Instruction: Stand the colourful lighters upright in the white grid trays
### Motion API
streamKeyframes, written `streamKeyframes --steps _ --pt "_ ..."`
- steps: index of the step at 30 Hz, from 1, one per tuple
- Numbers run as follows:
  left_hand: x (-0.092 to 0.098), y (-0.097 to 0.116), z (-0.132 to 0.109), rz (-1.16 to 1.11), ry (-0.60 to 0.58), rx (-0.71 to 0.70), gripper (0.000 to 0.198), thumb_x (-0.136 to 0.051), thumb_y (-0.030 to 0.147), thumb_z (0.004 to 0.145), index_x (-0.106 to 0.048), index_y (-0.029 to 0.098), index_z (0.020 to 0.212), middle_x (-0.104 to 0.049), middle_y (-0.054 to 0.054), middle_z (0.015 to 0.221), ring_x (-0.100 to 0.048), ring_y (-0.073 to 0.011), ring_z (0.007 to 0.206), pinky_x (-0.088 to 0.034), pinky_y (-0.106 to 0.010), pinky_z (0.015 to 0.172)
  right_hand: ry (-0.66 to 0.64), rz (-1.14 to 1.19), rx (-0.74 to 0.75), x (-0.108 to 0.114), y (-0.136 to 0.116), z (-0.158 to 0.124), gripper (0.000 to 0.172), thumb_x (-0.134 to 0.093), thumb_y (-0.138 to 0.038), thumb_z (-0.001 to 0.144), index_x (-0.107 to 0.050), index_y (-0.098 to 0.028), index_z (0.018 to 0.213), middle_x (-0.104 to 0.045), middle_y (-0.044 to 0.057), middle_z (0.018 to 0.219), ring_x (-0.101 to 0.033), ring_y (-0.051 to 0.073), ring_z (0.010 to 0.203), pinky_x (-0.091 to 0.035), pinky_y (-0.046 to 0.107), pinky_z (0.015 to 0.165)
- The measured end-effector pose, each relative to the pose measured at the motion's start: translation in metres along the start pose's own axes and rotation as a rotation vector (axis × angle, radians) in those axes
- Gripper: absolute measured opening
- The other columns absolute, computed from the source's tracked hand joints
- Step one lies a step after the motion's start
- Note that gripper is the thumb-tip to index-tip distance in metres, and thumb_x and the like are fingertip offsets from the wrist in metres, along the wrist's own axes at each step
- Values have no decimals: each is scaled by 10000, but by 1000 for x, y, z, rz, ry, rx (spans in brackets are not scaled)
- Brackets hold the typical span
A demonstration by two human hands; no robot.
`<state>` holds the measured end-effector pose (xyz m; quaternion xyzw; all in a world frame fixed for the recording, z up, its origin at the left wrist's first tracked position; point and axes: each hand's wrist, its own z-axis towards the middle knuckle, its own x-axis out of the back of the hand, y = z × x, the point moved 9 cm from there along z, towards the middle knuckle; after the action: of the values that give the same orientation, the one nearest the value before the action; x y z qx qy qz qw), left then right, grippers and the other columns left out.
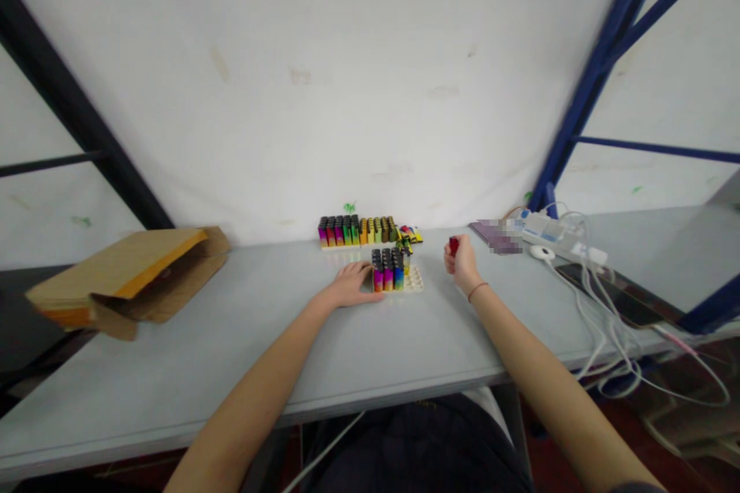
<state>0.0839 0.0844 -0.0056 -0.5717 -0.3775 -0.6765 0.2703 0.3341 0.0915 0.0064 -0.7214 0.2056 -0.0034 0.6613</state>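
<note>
My right hand (462,266) is raised above the grey table (243,347), with its fingers closed on a small red lighter (454,246). My left hand (348,285) lies flat on the tabletop, holding nothing, its fingertips beside a white holder tray (414,281). That tray carries a block of upright multicoloured lighters (387,271). Farther back stands a longer double row of upright lighters (355,231) on a white base (332,247). A few loose lighters (408,236) lie in a heap at that row's right end.
A folded cardboard carton (130,281) sits at the table's left end. On the right are a white power strip (555,231), tangled white cables, a dark phone (607,294) and a blurred flat object (497,236). A white wall and blue steel frame (601,69) stand behind.
</note>
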Motion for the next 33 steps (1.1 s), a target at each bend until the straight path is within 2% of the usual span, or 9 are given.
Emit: streamKeyframes --steps 14,20,26,33 --pt "1 0 0 -17 5 2 811 -521 708 751 -423 173 1353 -424 -136 1399 -380 -337 1270 -279 -429 1067 20 0 45 -1 4 3 414 -282 -551 841 -344 -232 586 -241 -87 353 -182 68 281 -111 198 311" --pt "0 -1 0 -24 -2 7 816 -511 720 741 -421 184 1351 -410 -131 1416 -366 -348 1283 -266 -442 1072 -55 27 4 -7 7 2 385 -263 -513 830 -278 -248 551 -200 -83 335 -132 78 282 -96 215 311" --pt "1 1 0 -13 1 4 820 -509 711 748 -415 166 1352 -417 -146 1403 -385 -348 1266 -286 -442 1061 -6 83 20 -3 1 0 343 -244 -430 819 -257 -249 528 -194 -71 330 -128 84 284 -95 215 314" --pt "2 0 0 -17 4 6 809 -521 708 744 -416 182 1350 -411 -137 1411 -379 -351 1274 -284 -444 1064 -4 54 98 -5 -1 1 357 -245 -468 820 -281 -250 539 -205 -70 332 -149 90 289 -114 220 313"
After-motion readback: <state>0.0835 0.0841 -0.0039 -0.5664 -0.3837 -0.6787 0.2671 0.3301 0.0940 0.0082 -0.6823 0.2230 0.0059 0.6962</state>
